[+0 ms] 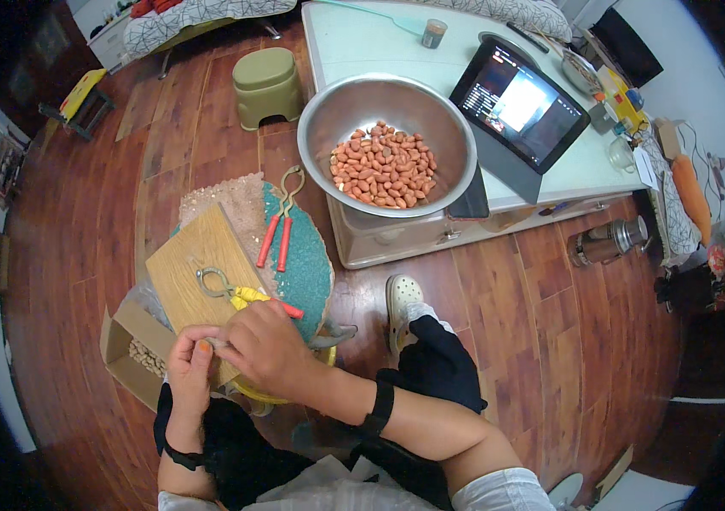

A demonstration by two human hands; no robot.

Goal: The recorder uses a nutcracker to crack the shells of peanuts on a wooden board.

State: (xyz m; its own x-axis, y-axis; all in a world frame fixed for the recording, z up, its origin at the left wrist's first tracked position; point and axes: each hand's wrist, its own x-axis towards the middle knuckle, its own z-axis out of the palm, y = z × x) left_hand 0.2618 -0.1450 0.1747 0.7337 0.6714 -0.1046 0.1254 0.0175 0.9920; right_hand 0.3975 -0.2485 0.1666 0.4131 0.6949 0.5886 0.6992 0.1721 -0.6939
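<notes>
Over the near end of a wooden board (196, 264), my left hand (189, 362) and my right hand (269, 347) come together. Both are closed, fingertips pinching something small and pale that I cannot make out. Just beyond my right hand lie nutcracker pliers (239, 295) with a round jaw and yellow and red grips, partly hidden by that hand. A second pair of pliers (279, 226) with red handles rests on the teal surface (307, 272) to the board's right. Left of my left hand, a cardboard box (120, 345) contains tan nuts in shells (148, 356).
A large metal bowl (316, 128) of reddish-brown kernels (388, 166) sits on the pale table (354, 38), overhanging its near edge. A tablet (520, 106) stands beside it. Beyond the board is a green stool (267, 85); a metal flask (614, 241) stands on the floor at right.
</notes>
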